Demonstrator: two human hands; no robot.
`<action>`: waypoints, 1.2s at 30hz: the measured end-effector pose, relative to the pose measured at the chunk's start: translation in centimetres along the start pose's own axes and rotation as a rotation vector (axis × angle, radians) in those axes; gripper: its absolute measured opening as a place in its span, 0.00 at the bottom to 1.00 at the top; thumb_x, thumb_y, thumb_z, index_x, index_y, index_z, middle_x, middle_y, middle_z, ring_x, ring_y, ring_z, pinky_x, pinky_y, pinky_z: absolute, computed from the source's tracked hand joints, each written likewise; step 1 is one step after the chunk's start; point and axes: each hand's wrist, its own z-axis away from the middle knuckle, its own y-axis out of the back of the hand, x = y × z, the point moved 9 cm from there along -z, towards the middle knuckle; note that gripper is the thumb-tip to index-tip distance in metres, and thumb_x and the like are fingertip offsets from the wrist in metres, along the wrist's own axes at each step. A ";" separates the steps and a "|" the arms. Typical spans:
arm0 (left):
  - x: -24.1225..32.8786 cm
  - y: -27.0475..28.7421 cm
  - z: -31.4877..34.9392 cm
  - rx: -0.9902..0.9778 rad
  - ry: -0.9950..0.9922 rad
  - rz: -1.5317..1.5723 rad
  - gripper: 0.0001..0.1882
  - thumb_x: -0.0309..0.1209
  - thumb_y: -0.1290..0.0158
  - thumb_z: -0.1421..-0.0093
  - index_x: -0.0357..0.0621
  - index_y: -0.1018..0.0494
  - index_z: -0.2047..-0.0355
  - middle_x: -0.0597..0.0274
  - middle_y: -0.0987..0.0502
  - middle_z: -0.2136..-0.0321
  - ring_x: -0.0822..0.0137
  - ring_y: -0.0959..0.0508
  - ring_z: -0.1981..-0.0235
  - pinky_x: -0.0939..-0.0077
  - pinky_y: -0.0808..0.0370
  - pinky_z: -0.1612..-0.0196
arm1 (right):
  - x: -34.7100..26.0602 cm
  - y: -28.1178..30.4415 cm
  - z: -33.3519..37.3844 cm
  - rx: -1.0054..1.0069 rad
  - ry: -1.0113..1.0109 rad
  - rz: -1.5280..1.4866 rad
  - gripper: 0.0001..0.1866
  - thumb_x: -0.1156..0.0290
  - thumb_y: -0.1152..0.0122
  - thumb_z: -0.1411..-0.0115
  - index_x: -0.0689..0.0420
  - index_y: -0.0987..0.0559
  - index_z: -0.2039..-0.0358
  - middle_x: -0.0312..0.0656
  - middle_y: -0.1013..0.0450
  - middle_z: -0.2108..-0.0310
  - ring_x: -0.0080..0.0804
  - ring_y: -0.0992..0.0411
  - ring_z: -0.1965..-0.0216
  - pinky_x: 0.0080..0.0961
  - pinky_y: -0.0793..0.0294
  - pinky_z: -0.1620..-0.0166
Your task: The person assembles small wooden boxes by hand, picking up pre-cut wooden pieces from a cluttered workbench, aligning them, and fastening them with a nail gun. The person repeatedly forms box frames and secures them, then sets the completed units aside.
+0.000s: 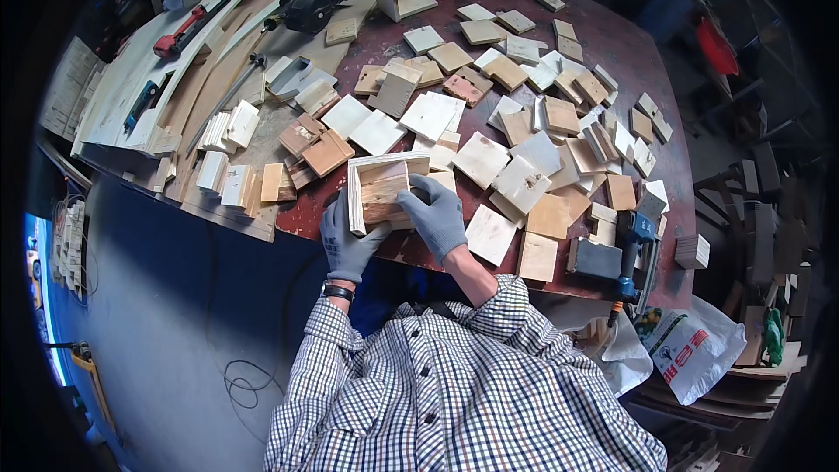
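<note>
A partly built pale wooden box (384,185) rests on the dark red table (612,39) near its front edge. My left hand (346,240), in a grey glove, grips the box's lower left side. My right hand (434,214), also gloved, presses against a wooden piece set inside the box on its right side. Many small flat wooden squares (524,179) lie scattered just right of the box.
A blue power tool (631,249) lies at the table's right front edge beside a dark block (596,258). Long pale boards (175,52), a red-handled tool (179,32) and a dark power tool (306,7) lie at the left. A white bag (695,350) sits at lower right.
</note>
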 end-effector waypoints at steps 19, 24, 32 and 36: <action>-0.6 -1.0 0.6 0.040 -0.052 -0.212 0.48 0.68 0.33 0.53 0.38 0.25 0.47 0.50 0.22 0.57 0.45 0.25 0.54 0.48 0.29 0.50 | -2.7 8.1 1.8 0.085 0.067 1.125 0.17 0.55 0.35 0.36 0.52 0.20 0.54 0.49 0.23 0.62 0.51 0.20 0.61 0.47 0.20 0.57; -0.4 -0.8 0.6 0.047 -0.063 -0.190 0.51 0.70 0.34 0.54 0.39 0.26 0.44 0.50 0.22 0.57 0.46 0.24 0.55 0.48 0.29 0.51 | -6.1 9.9 -4.4 0.166 0.300 1.117 0.17 0.56 0.33 0.39 0.51 0.20 0.54 0.48 0.22 0.59 0.49 0.21 0.59 0.47 0.23 0.57; 0.1 -0.5 0.1 0.012 -0.034 -0.209 0.52 0.67 0.31 0.58 0.41 0.26 0.43 0.53 0.23 0.57 0.47 0.25 0.55 0.49 0.29 0.51 | -8.0 11.5 -24.3 -0.056 0.304 1.418 0.19 0.58 0.36 0.38 0.47 0.17 0.48 0.44 0.22 0.48 0.50 0.24 0.47 0.45 0.25 0.44; 0.1 -1.0 0.3 -0.026 -0.034 -0.183 0.51 0.64 0.29 0.58 0.43 0.27 0.41 0.54 0.23 0.56 0.47 0.26 0.54 0.49 0.30 0.50 | -3.3 8.8 -28.9 -0.496 0.174 1.574 0.25 0.61 0.35 0.41 0.46 0.20 0.42 0.44 0.24 0.42 0.49 0.30 0.37 0.42 0.29 0.37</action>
